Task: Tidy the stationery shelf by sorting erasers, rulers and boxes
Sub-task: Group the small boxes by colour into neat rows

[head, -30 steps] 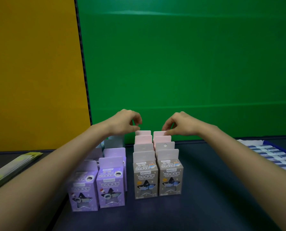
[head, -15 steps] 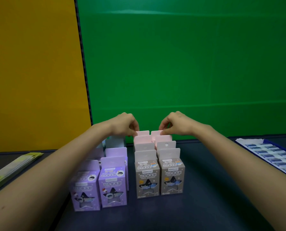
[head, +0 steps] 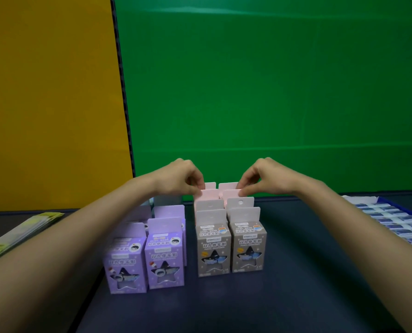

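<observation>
While both my arms reach toward the far edge of the tabletop (head: 296, 272), the scene reads from left to right like this:

Rulers: a flat pile of yellow-green rulers (head: 20, 233) lies at the left edge of the tabletop, well apart from the boxes.

Purple boxes: the purple boxes (head: 164, 258) stand upright in two rows running from the near side toward the far edge, left of centre; my left forearm crosses in front of the back ones, so I cannot count them.

Left hand: my left hand (head: 179, 177) is narrowed to a pinch, thumb and fingertips closed on the left edge of a pink box (head: 209, 195) standing third back in the left grey-and-pink row.

Grey boxes: two grey boxes (head: 248, 248) stand side by side at the near end of two rows at the tabletop's centre, star windows facing me, with more hang tabs lined up behind them, just beside the purple rows.

Right hand: my right hand (head: 263, 177) is also narrowed, thumb and fingertips pinching the right edge of the neighbouring pink box (head: 231, 194) in the right row.

Erasers: rows of blue-and-white erasers (head: 397, 219) lie flat in a blue tray (head: 409, 209) at the right edge of the tabletop.
</observation>
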`<state>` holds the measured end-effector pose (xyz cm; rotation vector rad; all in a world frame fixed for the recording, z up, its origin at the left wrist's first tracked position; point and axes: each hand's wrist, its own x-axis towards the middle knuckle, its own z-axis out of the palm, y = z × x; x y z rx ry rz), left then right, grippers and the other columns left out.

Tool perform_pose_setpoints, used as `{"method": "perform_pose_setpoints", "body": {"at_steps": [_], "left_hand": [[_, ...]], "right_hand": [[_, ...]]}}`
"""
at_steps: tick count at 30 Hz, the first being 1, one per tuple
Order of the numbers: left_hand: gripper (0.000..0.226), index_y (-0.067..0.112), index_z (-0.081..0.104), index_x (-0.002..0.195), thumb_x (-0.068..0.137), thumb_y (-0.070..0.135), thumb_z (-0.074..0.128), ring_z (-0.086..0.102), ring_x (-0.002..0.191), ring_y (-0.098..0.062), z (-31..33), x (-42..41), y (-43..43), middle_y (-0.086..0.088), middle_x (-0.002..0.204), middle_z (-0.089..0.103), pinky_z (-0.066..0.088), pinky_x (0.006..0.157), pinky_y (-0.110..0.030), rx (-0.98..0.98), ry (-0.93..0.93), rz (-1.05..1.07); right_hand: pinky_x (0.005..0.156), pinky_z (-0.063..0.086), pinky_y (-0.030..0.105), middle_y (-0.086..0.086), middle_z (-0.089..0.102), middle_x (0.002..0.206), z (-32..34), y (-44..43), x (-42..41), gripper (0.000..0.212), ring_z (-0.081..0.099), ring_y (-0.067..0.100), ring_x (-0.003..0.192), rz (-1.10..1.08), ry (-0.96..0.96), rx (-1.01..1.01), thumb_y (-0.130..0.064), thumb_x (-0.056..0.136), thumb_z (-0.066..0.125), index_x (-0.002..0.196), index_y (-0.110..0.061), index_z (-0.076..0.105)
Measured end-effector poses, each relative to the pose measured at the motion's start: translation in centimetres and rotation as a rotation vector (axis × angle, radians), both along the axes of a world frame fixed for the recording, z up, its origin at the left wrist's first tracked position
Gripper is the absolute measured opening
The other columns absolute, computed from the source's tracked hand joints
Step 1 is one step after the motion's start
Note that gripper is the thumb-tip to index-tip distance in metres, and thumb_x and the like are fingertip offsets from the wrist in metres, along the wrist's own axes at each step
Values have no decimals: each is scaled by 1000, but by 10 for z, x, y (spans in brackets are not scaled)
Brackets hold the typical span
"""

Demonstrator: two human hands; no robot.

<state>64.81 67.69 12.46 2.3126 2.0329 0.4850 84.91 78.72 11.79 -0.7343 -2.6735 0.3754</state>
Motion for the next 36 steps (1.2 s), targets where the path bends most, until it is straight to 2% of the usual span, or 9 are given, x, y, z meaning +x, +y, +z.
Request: {"method": "perform_pose_setpoints", "body": {"at_steps": [3, 8, 12, 16, 22, 27, 31, 32, 36], "left_hand": [[15, 3, 70, 91, 79, 11, 68, 52, 51, 14, 1, -1, -3, -6, 80, 68, 39, 54, -2, -8, -5, 3], [17, 8, 70, 94, 80, 17, 67, 54, 66, -8, 2, 3, -9, -8, 94, 72, 37, 56, -3, 66, 27, 6], [16, 10, 72, 91, 81, 22, 67, 53, 59, 7, 11, 12, -25, 0, 85, 72, 36, 55, -3, 133, -76, -87], [12, 15, 74, 84, 78, 25, 69, 52, 59, 4, 7, 18, -31, 4, 76, 71, 37, 56, -6, 5, -43, -131], [12, 13, 74, 82, 77, 23, 71, 52, 56, 5, 1, 15, -31, 2, 75, 71, 38, 56, -7, 8, 4, -78], [13, 13, 74, 85, 77, 23, 71, 54, 59, 9, 1, 15, -35, 0, 82, 73, 37, 56, -5, 20, 12, -44], [15, 18, 73, 87, 79, 28, 68, 63, 73, -20, 3, 22, -46, 0, 89, 74, 46, 67, -26, 136, -47, -77], [14, 18, 73, 86, 79, 30, 67, 63, 73, -21, 5, 25, -49, 1, 87, 74, 46, 68, -29, 140, -82, -107], [18, 17, 74, 80, 77, 34, 69, 60, 69, -20, 2, 33, -56, -1, 79, 74, 47, 69, -34, 22, -29, -120]], "right_hand": [[70, 45, 3, 2, 75, 92, -1, 0, -4, 17, 56, -18, 57, 13, 8, -6, -17, 73, 76, 89, -10, 75], [68, 44, 7, -3, 75, 90, 4, -9, -2, 16, 57, -10, 63, 20, 18, 40, -26, 74, 74, 88, -18, 75], [62, 42, 8, -7, 74, 86, 16, -24, 17, 15, 59, 2, 69, 69, 70, 23, -30, 76, 72, 87, -20, 76], [61, 42, 7, -6, 75, 85, 9, -32, 21, 16, 60, 5, 68, 78, -50, 44, -30, 74, 74, 87, -21, 76], [58, 40, 2, 1, 76, 80, 1, -30, 11, 12, 56, -10, 55, 62, -16, 26, -21, 74, 75, 84, -15, 76], [61, 42, 4, 0, 76, 82, 1, -35, 5, 12, 58, -8, 58, 77, -16, 37, -23, 75, 74, 85, -16, 76], [67, 48, 23, -5, 75, 85, 9, -39, 21, 14, 61, 8, 68, 69, 77, 85, -33, 77, 71, 84, -22, 75], [67, 47, 24, -6, 74, 84, 11, -41, 27, 14, 61, 12, 70, 79, 75, 79, -34, 76, 71, 84, -23, 75], [60, 42, 11, -9, 74, 81, 4, -49, 37, 17, 55, 4, 64, 109, -42, 48, -35, 71, 75, 83, -23, 75]]}}
